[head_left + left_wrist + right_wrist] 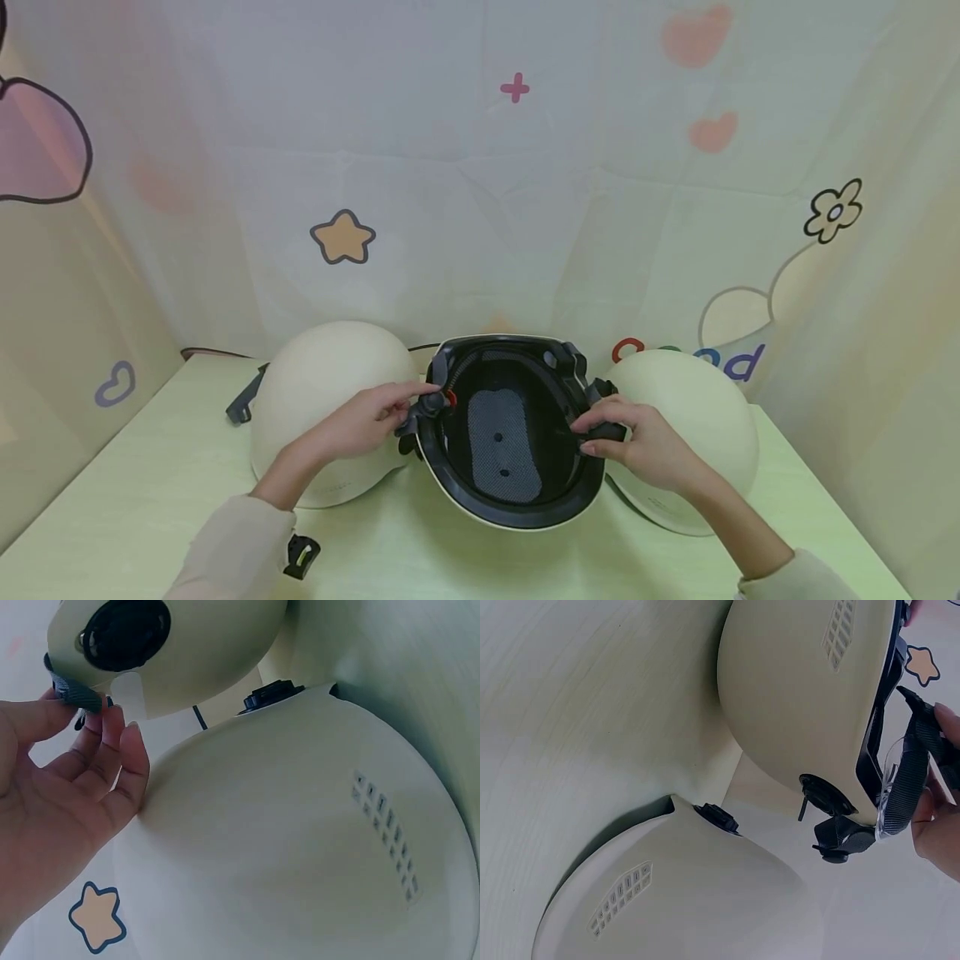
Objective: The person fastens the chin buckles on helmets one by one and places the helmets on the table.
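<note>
A cream helmet (551,525) stands in the middle of the table, its black-lined inside turned toward me. At its left edge my left hand (371,421) pinches a dark strap (75,694) between thumb and fingers, as the left wrist view shows. On the opposite side my right hand (637,437) grips a black strap (930,735) between thumb and fingers. Beside that strap, in the right wrist view, is a ribbed black piece (906,787) with a clear plastic edge. The left strap's far end is hidden in the head view.
One cream helmet (330,392) sits dome up at the left, another (690,425) at the right, both close to the middle one. A black buckle (302,557) lies near my left sleeve. Behind the pale table (150,467) hangs a printed curtain (450,208).
</note>
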Available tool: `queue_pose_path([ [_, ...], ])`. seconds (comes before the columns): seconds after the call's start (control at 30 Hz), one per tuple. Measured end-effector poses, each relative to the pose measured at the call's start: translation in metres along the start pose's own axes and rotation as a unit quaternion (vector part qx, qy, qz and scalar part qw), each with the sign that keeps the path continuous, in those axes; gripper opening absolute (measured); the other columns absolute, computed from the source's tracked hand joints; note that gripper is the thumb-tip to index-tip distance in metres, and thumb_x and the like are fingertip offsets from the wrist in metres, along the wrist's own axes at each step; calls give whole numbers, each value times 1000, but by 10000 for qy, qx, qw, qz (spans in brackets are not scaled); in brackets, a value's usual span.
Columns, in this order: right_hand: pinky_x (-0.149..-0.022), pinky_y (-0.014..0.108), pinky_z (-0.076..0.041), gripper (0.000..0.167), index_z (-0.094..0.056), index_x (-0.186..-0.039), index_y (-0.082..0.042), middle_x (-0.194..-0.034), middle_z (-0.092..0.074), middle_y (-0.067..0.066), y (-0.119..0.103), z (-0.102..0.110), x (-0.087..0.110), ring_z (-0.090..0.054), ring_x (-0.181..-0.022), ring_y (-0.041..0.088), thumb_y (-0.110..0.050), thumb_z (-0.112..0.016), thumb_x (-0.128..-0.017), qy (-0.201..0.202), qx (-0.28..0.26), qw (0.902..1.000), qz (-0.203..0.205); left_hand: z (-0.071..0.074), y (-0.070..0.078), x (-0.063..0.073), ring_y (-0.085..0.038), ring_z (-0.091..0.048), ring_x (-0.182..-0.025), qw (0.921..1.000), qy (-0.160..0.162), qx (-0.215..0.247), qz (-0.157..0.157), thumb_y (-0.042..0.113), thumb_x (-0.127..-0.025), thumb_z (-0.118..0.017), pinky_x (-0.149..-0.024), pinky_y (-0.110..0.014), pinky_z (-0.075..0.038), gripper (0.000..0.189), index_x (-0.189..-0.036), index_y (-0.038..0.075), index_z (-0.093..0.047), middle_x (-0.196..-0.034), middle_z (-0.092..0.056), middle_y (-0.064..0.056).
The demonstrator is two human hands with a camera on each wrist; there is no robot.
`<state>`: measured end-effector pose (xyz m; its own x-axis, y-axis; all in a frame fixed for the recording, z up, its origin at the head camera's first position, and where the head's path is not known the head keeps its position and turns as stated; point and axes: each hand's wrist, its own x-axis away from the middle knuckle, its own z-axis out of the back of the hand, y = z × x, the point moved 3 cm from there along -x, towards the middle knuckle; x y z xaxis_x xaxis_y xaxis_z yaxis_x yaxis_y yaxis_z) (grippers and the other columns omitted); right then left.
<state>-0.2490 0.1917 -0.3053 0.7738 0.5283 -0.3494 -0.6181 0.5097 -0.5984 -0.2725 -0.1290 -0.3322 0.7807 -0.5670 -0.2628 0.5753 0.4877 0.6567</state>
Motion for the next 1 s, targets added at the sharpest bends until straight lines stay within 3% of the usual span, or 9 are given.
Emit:
queue_pose_path([
  [0.2,-78,23,-45,18,-68,-94,-7,-91,-63,-2,2,0,2,-52,-89,11,-4,-71,-76,-30,-34,9998,-180,-4,1,1,-13,-44,-68,9997,244,-73,59,6,-94,-49,-57,-24,-40,33,-126,6,-55,-84,-48,-3],
  [0.37,-79,24,-44,19,-69,-94,-8,-90,-63,-3,3,0,2,-51,-90,12,-4,-72,-76,-19,8,9998,-196,-7,2,-2,-16,-52,-83,9979,548,-331,93,24,-90,-59,-66,-27,-45,35,-120,7,-60,-96,-52,-4],
  [0.67,-79,25,-44,18,-69,-93,-7,-91,-62,-2,2,-3,2,-52,-89,11,-7,-73,-76,-105,-55,9995,-287,-13,11,-11,-14,-52,-76,9853,1321,-1069,-152,15,-80,-71,-65,-27,-46,23,-100,4,-66,-89,-57,-2],
  [0.87,-78,24,-45,18,-69,-93,-5,-92,-62,-1,1,-5,2,-53,-88,11,-6,-72,-76,-102,-119,9994,-292,-14,14,-12,-22,-58,-90,9814,1378,-1244,-485,6,-82,-67,-78,-36,-48,22,-103,1,-63,-98,-61,-9],
  [1.0,-79,25,-45,17,-68,-94,-4,-92,-63,-1,0,-5,2,-53,-90,11,-8,-72,-77,-178,-178,9990,-376,-15,15,-11,-20,-55,-82,9803,1301,-1326,-666,1,-84,-63,-71,-31,-47,28,-112,3,-61,-97,-58,-8],
])
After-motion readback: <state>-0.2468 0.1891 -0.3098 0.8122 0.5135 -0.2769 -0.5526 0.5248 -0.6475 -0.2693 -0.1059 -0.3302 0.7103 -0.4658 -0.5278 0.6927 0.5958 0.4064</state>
